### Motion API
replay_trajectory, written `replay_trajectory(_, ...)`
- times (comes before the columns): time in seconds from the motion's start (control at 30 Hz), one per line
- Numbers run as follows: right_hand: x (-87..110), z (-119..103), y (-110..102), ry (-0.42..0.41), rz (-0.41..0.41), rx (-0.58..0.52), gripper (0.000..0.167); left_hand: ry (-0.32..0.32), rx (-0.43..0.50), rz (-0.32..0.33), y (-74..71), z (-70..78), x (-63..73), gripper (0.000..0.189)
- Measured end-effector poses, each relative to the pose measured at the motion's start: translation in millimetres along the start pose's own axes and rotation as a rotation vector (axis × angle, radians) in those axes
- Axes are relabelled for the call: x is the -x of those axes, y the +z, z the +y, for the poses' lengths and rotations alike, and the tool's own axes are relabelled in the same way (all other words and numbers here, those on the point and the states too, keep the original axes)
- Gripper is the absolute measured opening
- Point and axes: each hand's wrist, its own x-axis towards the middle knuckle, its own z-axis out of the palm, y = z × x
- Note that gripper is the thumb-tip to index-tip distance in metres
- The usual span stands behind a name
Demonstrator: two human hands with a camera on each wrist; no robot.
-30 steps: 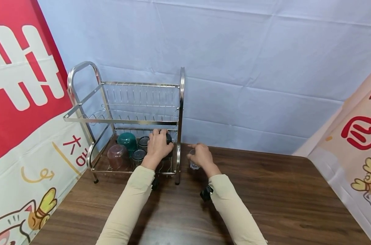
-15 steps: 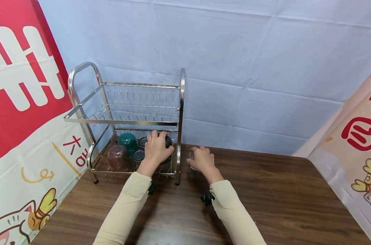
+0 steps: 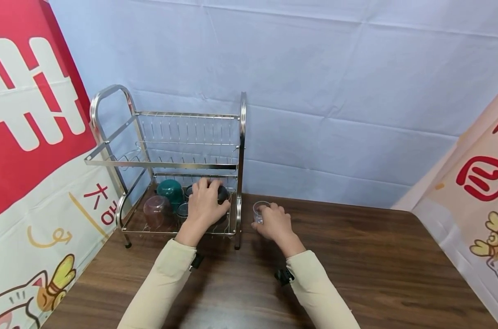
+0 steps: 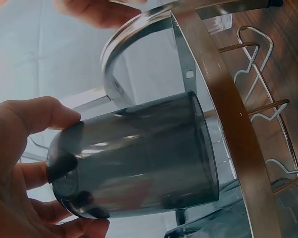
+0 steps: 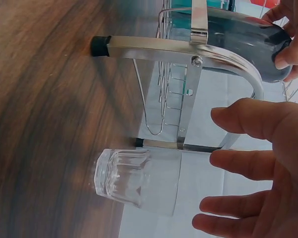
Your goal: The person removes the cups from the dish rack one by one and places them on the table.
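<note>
Against the pale cloth, the bench [image 3: 376,260] bears a rack [image 3: 162,163] already holding upturned cups [image 3: 169,189], where the left hand's [image 3: 201,208] fingers pinch a smoky cup [image 4: 134,158], while right of the rack a clear glass [image 5: 131,176], apparently left to do, stands beside the right hand's [image 3: 275,223] spread fingers.

The left hand [image 3: 204,205] curls over a dark cup [image 3: 223,193] on the metal rack's [image 3: 166,163] lower tier, near green [image 3: 170,189] and pinkish cups [image 3: 156,211]; the right hand [image 3: 276,223] is at a clear glass [image 3: 257,216] on the desk [image 3: 364,260].
</note>
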Motion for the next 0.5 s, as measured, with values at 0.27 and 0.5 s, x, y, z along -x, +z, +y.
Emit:
replay_trajectory(0.27, 12.9, 3, -1, -0.011, -0.004, 0.009, 0.054, 0.021, 0.012, 0.039, -6.6, 4.9, 8.0, 0.045)
replay_trajectory(0.5, 22.7, 4, -1, -0.019, -0.012, -0.007, 0.053, 0.034, 0.028, 0.046, -11.3, 10.1, 14.0, 0.045)
